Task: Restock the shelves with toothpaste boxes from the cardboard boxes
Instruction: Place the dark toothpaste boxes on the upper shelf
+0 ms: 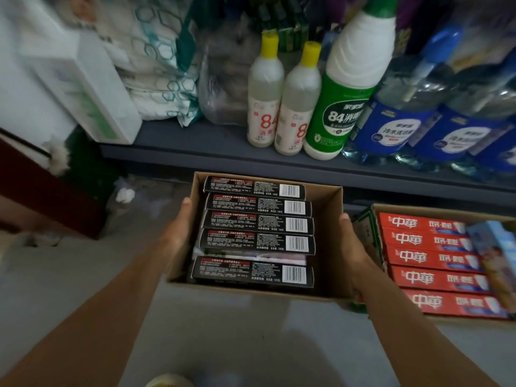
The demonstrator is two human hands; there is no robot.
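- Right now you have the open brown cardboard box (pixel 329 219) between your two hands, in front of the lowest grey shelf (pixel 195 141).
- Inside it lie black rectangular toothpaste boxes (pixel 258 223), five showing on top in a row from far to near, long sides touching, each with a white barcode panel at its right end and fine red and white print. They sit against the box's left wall; bare cardboard floor shows along the right.
- Your left hand (pixel 178 227) lies flat against the outer left wall, fingers straight, thumb tip near the rim. It presses rather than curls around anything.
- Your right hand (pixel 353 247) presses on the right wall the same way, thumb up by the rim; its fingers are hidden behind the box, so you cannot tell how they lie.
- Just to the right sits a second brown cardboard box (pixel 446 209) filled with glossy red toothpaste boxes (pixel 435 258) with white lettering, stacked in a row; a pale blue carton (pixel 494 255) leans across their right ends.
- On the shelf stand two translucent white bottles with yellow caps (pixel 279 101), touching each other, then a larger white bottle with a green label (pixel 349 88), then clear bottles with blue labels (pixel 413 113).
- Farther left on the shelf are soft white packs with a teal hexagon pattern (pixel 156 65), a crumpled clear plastic bag (pixel 223 79) and a tilted white box (pixel 83 85).
- Underneath is a grey concrete floor (pixel 237 331).
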